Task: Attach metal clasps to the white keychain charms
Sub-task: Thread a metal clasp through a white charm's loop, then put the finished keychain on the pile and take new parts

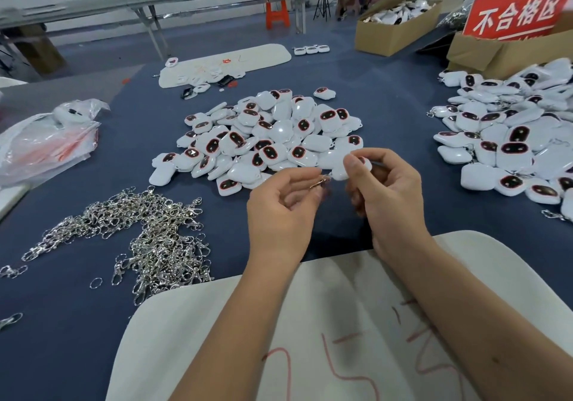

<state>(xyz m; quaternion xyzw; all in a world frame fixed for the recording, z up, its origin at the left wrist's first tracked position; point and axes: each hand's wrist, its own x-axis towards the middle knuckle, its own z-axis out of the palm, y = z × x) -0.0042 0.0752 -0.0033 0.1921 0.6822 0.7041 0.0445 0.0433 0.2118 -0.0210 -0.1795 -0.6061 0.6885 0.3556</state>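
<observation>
**Clasp meets charm above the tabletop**

The right hand (387, 189) pinches a white charm (342, 171); the left hand (279, 211) has its grip pinched on a metal clasp (319, 182) touching the charm's edge. Beyond lies a charm pile (266, 140), with loose clasps (148, 233) at left on the blue tabletop (77, 323).

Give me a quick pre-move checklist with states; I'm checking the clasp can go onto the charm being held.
1. Right hand pinches a white charm: ok.
2. Left hand holds a metal clasp at its fingertips: ok.
3. Clasp tip meets the charm's loop: cannot tell, too small and blurred.
4. Clasp gate open: cannot tell.
5. Spare clasps pile lies on the left of the table: ok.
6. Charm pile sits just beyond the hands: ok.
</observation>
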